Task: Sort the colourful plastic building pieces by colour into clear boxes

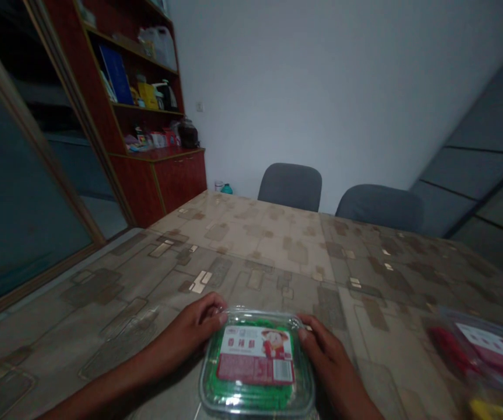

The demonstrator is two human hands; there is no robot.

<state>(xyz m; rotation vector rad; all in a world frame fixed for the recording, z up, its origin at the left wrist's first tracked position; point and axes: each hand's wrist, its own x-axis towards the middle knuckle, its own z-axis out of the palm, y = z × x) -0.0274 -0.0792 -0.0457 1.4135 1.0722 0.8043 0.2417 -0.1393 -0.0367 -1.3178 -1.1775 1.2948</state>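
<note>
Head view, dim light. A clear plastic clamshell box [256, 367] with green contents and a red-and-white label on its lid lies flat on the worktop [277, 251], at the near edge in front of the person. The left hand [194, 329] rests against the box's left far corner, its fingertips [220, 318] touching the lid rim. The right hand [327, 356] lies along the box's right side, its fingertips [304, 332] on the right far corner. Each hand's grip is narrow, fingers curled against the box wall; the box is held between the two hands and sits on the surface.

The worktop carries a patterned cover of beige and brown rectangles. At its right near edge lie blurred packets [487, 356] with red and yellow markings, well apart from the box. Two grey chairs [290, 185] stand at the far side. A red-brown shelf cabinet [146, 116] with assorted items stands against the left wall.
</note>
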